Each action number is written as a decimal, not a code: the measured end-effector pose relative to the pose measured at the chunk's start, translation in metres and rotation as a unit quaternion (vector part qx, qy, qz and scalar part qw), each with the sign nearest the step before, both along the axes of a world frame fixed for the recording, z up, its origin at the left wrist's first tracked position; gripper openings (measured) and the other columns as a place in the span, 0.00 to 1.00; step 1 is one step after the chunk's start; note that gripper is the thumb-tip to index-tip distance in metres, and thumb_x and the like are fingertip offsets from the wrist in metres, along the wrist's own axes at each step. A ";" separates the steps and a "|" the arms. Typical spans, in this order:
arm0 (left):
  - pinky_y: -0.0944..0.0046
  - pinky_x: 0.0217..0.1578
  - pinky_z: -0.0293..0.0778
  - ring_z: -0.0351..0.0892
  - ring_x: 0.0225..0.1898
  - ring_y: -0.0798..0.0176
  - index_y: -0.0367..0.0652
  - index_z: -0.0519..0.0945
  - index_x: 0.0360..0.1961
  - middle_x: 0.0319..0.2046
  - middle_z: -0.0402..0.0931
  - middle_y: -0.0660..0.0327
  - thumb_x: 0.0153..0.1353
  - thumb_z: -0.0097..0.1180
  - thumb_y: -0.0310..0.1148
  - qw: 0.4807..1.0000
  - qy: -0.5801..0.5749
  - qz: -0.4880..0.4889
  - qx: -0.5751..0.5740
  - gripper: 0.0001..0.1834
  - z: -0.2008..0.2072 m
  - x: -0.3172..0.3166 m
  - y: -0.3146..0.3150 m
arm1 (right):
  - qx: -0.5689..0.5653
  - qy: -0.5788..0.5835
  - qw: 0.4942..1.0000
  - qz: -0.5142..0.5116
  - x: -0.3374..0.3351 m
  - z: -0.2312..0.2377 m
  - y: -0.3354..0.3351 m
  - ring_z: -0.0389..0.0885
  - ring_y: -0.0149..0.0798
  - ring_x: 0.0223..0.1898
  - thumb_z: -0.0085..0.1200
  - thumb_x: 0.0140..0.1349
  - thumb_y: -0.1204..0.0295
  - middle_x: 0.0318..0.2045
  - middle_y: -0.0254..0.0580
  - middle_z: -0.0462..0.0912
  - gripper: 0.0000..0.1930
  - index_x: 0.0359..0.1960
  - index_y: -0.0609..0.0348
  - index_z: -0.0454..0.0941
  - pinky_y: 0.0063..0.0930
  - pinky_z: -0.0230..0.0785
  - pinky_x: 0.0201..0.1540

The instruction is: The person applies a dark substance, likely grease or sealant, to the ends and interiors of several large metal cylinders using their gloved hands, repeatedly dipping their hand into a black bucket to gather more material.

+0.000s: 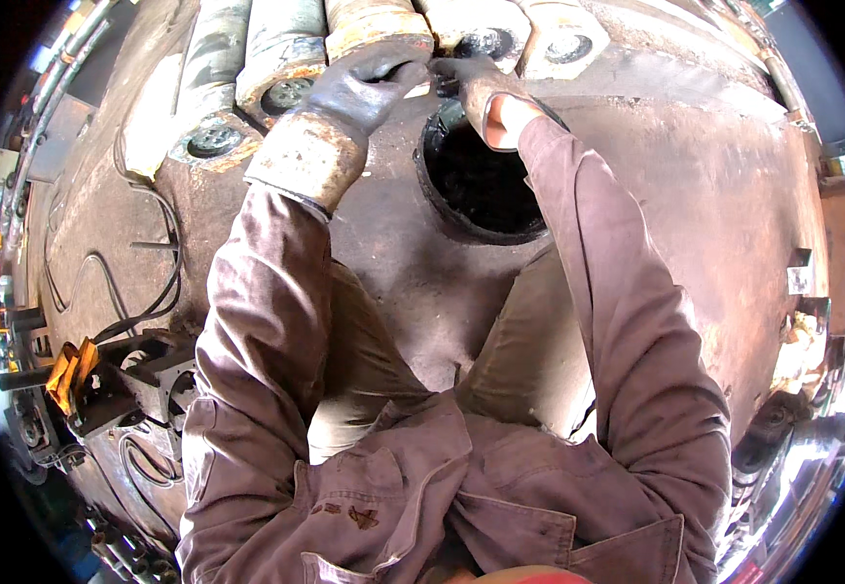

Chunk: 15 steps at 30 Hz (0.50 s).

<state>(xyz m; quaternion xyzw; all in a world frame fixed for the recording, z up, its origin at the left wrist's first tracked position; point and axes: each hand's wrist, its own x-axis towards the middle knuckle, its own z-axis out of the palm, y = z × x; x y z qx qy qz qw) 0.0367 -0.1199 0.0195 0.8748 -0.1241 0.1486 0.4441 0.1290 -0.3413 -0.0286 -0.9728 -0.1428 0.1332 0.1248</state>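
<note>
My left hand (pixel 369 90), in a dirty grey work glove with a stained pale cuff, is closed in front of the middle cylinder (pixel 374 24) of a row. My right hand (pixel 476 86), in a blackened glove, meets it fingertip to fingertip, its fingers bent and pressed together. Whatever the fingers hold is too dark and small to make out. Below my right hand stands a round black bucket (pixel 424 173), with dark, glossy material inside. My right forearm covers part of its rim. The middle cylinder's front face is mostly hidden by my hands.
Heavy cylinders with hexagonal ends (pixel 213 139) lie side by side along the far edge, several with black-smeared openings. A dark cable (pixel 174 243) loops over the brown floor (pixel 685 195) at left. Near it sits dark metal equipment (pixel 140 380) with a yellow cloth-like piece (pixel 72 375).
</note>
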 end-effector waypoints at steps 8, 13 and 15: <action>0.60 0.63 0.79 0.86 0.58 0.62 0.46 0.88 0.56 0.53 0.89 0.60 0.69 0.70 0.37 0.997 0.022 -0.020 -0.067 0.16 -0.001 -0.001 0.007 | 0.010 0.025 1.000 -0.016 -0.017 0.013 -0.007 0.86 0.51 0.58 0.63 0.68 0.58 0.57 0.51 0.88 0.26 0.63 0.59 0.81 0.41 0.77 0.64; 0.60 0.63 0.79 0.85 0.59 0.62 0.45 0.88 0.56 0.53 0.89 0.59 0.69 0.70 0.36 0.997 0.018 -0.024 -0.074 0.17 0.000 -0.003 0.011 | 0.049 0.018 0.997 -0.065 0.000 0.031 0.035 0.87 0.50 0.60 0.66 0.68 0.57 0.58 0.50 0.88 0.29 0.66 0.59 0.80 0.41 0.77 0.66; 0.59 0.63 0.79 0.85 0.59 0.61 0.45 0.88 0.56 0.54 0.89 0.58 0.69 0.70 0.36 0.997 0.020 -0.018 -0.078 0.17 -0.001 -0.007 0.018 | 0.067 0.010 0.996 -0.052 0.008 0.025 0.055 0.86 0.51 0.60 0.67 0.67 0.56 0.59 0.50 0.88 0.30 0.66 0.58 0.80 0.41 0.77 0.66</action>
